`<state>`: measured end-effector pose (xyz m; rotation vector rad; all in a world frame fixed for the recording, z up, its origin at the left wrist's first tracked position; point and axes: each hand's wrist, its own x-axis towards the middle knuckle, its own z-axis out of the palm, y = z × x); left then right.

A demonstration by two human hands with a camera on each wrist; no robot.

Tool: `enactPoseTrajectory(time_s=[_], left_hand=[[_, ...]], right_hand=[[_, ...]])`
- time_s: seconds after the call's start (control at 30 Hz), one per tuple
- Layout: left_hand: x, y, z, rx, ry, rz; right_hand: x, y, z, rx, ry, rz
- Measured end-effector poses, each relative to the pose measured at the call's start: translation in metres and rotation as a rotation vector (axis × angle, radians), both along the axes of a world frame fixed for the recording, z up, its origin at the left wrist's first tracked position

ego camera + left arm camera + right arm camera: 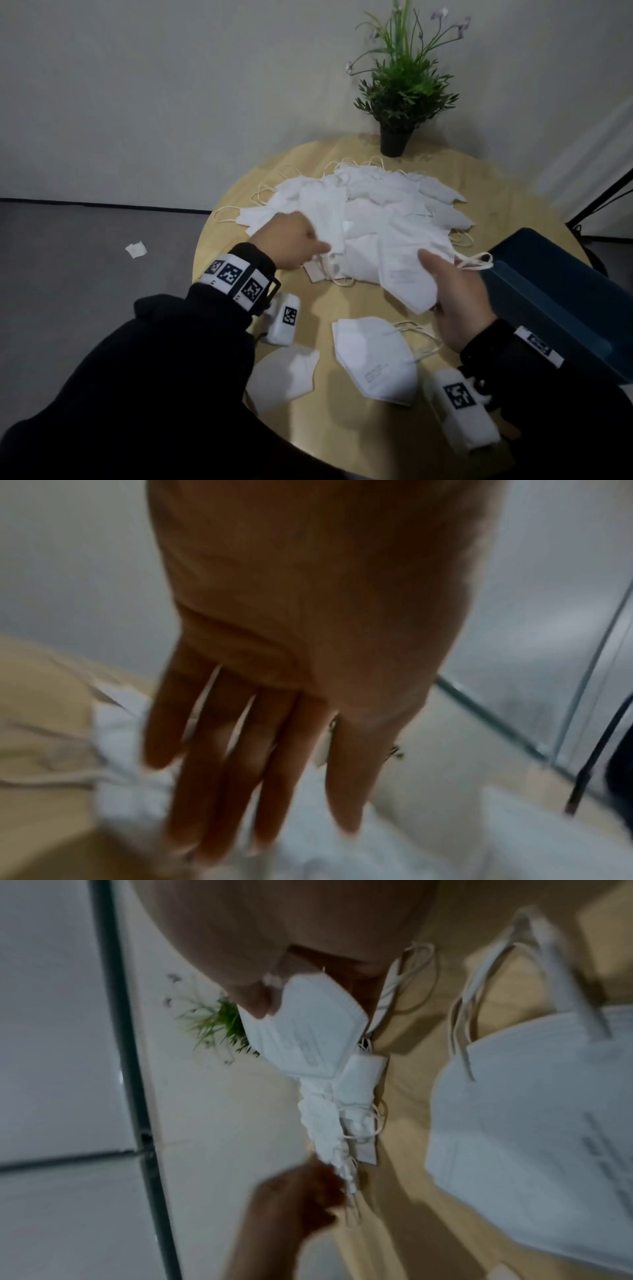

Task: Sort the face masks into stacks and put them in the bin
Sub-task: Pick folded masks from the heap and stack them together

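Observation:
A loose pile of white face masks [376, 205] covers the back of the round wooden table [342, 308]. My left hand [298, 243] is at the pile's near left edge and pinches a flat rectangular mask [323, 216] by its lower edge; in the left wrist view the fingers [240, 791] lie nearly straight over white masks [130, 791], blurred. My right hand [455, 298] holds a folded cup-style mask [407, 274], thumb on top; the right wrist view shows this mask [308, 1031] in the grip. A folded mask stack [376, 359] and another mask [284, 377] lie near me.
A dark blue bin [548, 291] stands at the table's right edge, beside my right hand. A potted plant [404, 85] stands at the table's back against the wall. A white scrap [136, 249] lies on the grey floor to the left.

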<state>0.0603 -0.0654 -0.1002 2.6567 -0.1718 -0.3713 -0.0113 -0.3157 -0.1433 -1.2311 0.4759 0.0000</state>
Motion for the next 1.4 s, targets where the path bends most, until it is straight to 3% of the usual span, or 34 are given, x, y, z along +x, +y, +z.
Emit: enactPoseTrajectory(time_s=[0.1,0.3,0.4,0.87,1.1,1.2,1.27,1.4], left_hand=[[0.007,0.007,-0.028,0.377,0.233,-0.032],[0.009,-0.020,-0.061,0.232,0.014,0.093],[0.009,-0.032,-0.075,0.263,-0.040,0.074],[-0.005,-0.048,-0.052,0.448,-0.139,-0.123],[0.001,-0.013,0.004,0.022,0.011,-0.086],[-0.005,0.001,0.021,-0.286,-0.010,-0.055],[-0.007,0.007,0.023,-0.376,-0.035,-0.026],[-0.005,0.010,0.027,-0.563,-0.230,0.237]], right_hand=[[0.006,-0.010,0.001,0.061,0.086,-0.082],[0.008,-0.011,0.005,0.051,0.100,-0.098],[0.006,-0.011,0.005,0.046,0.104,-0.095],[0.005,-0.012,-0.006,0.003,0.134,-0.056],[0.011,-0.012,-0.013,-0.019,0.157,-0.023],[0.012,-0.010,-0.015,-0.069,0.149,0.010],[0.011,-0.008,-0.017,-0.098,0.156,0.036],[0.009,-0.006,-0.020,-0.094,0.182,0.063]])
